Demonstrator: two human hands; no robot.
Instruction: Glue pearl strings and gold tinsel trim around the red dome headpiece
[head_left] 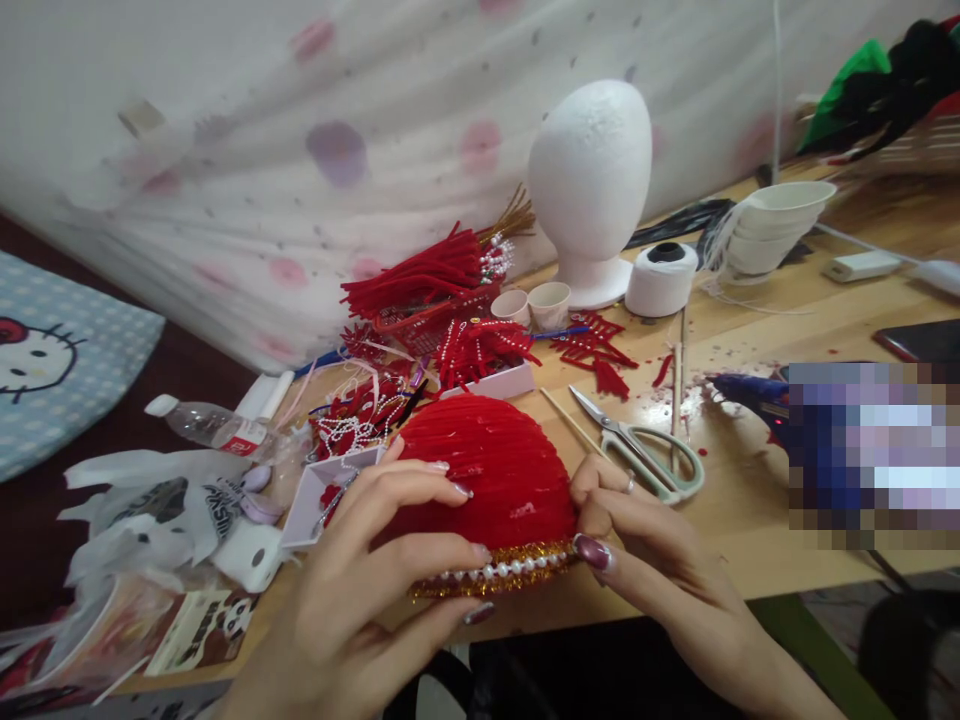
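A domed red cap (487, 450) of pipe-cleaner rows is held above the table's front edge. Gold tinsel trim (536, 582) runs round its lower rim, with a string of white pearl beads (517, 568) along it. My left hand (367, 560) grips the cap's left side, its fingers over the red surface and the thumb under the rim. At the rim's right end, my right hand (637, 540) is closed in a pinch, thumb against the end of the bead string. The cap's far side and underside are hidden.
Scissors (660, 465) lie just beyond my right hand, and a glue gun (750, 390), partly blurred out, is at the right. Behind stand a white foam head (592, 180), a thread spool (660, 282) and paper cups (780, 225). A plastic bottle (214, 425) and bags crowd the left.
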